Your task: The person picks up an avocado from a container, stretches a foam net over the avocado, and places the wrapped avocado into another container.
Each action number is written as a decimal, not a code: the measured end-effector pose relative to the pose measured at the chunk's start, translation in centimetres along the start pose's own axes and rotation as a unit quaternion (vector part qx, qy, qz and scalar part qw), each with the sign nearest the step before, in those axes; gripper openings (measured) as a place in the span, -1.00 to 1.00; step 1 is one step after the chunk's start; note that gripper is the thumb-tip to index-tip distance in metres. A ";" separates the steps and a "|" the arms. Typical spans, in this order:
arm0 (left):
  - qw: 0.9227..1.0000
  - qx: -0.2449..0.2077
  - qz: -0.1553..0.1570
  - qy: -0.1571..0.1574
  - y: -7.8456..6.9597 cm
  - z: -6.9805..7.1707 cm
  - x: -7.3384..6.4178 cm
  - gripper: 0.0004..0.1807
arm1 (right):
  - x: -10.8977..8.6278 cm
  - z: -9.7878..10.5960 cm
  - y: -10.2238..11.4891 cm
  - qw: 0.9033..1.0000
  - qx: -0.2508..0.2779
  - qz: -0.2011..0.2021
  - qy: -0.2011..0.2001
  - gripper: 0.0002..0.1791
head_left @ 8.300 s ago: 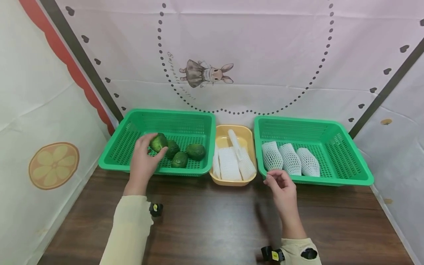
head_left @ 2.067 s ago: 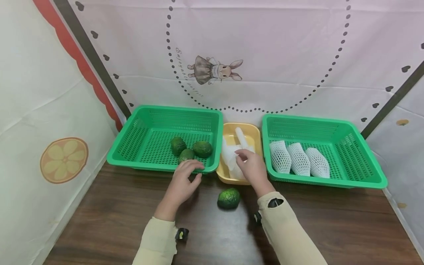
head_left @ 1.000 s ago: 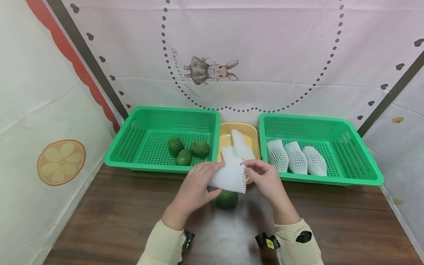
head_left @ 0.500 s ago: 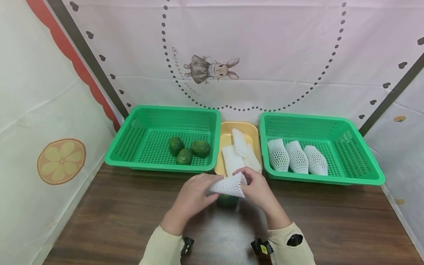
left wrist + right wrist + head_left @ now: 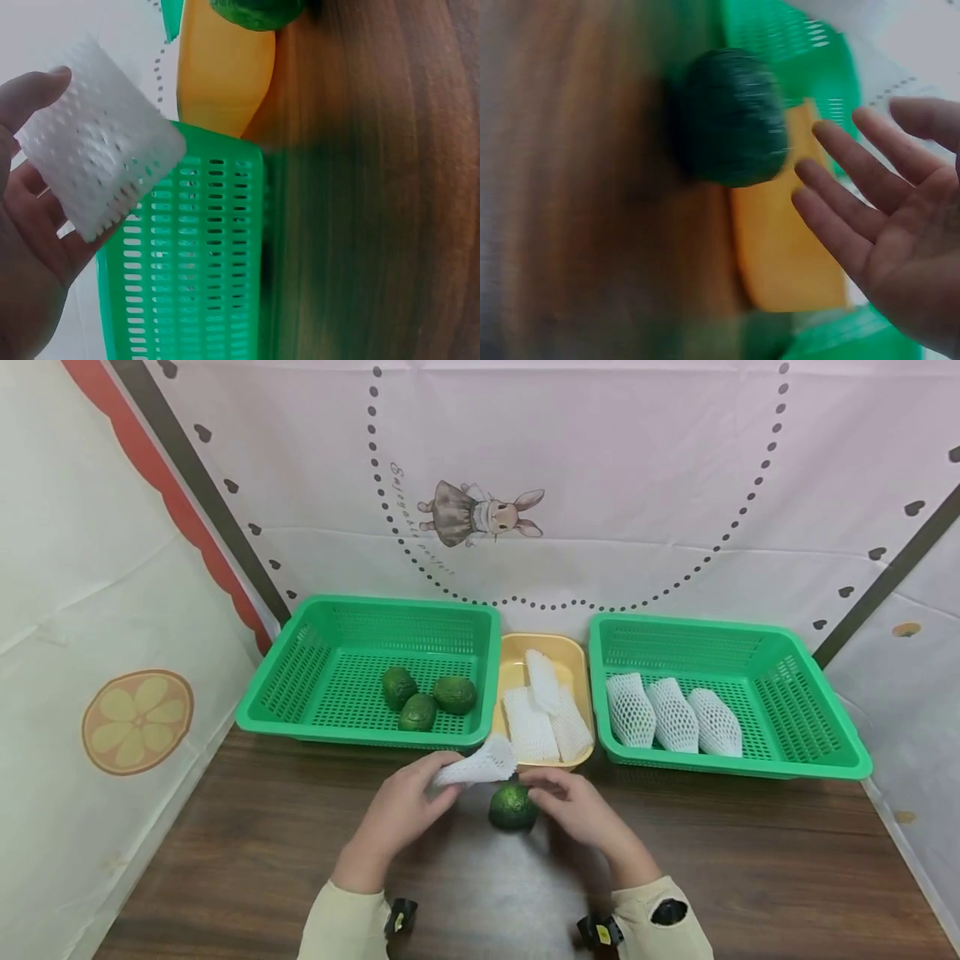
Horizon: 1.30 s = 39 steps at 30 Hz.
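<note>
Pale printed cloth backdrop, dark wood table below. My left hand grips a white foam net sleeve, thumb one side, fingers the other; its long axis runs roughly left to right, free end pointing right. Loose avocado sits on the table in front of the yellow tray, between my hands, just right of that free end and closer to me. My right hand is nearer to it: fingers spread, nothing held, tips by its far right edge, contact unclear. Avocado's long axis: can't tell, looks roundish.
</note>
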State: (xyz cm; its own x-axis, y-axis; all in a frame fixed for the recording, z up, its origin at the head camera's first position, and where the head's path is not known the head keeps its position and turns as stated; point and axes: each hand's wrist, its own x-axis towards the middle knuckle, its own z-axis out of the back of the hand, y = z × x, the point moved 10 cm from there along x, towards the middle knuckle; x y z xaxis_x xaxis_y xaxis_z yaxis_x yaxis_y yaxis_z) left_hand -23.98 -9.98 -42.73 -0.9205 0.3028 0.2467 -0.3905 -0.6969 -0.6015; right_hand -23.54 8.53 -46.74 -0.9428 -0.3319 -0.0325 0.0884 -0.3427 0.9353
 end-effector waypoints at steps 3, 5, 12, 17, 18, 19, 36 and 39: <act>0.999 -0.028 0.023 0.020 0.6 -0.4 -0.2 -0.58 | 0.2 -0.8 -1.5 0.999 -0.047 0.000 0.004 -0.62; 0.998 -0.050 0.028 0.026 0.7 -0.5 -0.3 -0.55 | 0.3 -1.2 -2.4 0.998 -0.063 -0.003 0.002 -0.52; 0.996 -0.073 0.033 0.033 0.9 -0.6 -0.4 -0.44 | 0.7 -1.8 -3.9 0.998 -0.064 -0.013 -0.003 -0.39; 0.996 -0.075 0.035 0.033 0.9 -0.6 -0.3 -0.44 | 0.7 -1.3 -2.9 0.998 -0.065 -0.006 -0.005 -0.41; 0.996 -0.077 0.031 0.030 0.8 -0.5 -0.3 -0.44 | 0.7 -1.1 -2.5 0.998 -0.061 -0.005 -0.002 -0.41; 0.996 -0.079 0.027 0.027 0.6 -0.4 -0.3 -0.45 | 0.6 -0.9 -2.1 0.998 -0.057 -0.002 0.003 -0.41; 0.996 -0.071 -0.049 0.007 -1.3 -0.3 0.9 -0.47 | -0.9 7.2 3.2 0.993 0.037 0.032 -0.103 -0.31; 0.996 -0.061 -0.063 0.011 -1.7 -0.6 1.0 -0.48 | -1.3 7.5 3.8 0.992 0.032 0.059 -0.110 -0.31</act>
State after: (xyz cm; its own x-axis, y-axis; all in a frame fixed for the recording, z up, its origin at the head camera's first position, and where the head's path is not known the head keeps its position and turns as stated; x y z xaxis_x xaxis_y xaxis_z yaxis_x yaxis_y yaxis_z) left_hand -24.21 -8.07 -41.92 -0.8630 0.3988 0.3101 -0.4980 -0.5685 -0.6548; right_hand -24.38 14.23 -40.50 -0.9750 -0.1639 0.1502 0.1887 -0.2533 0.9488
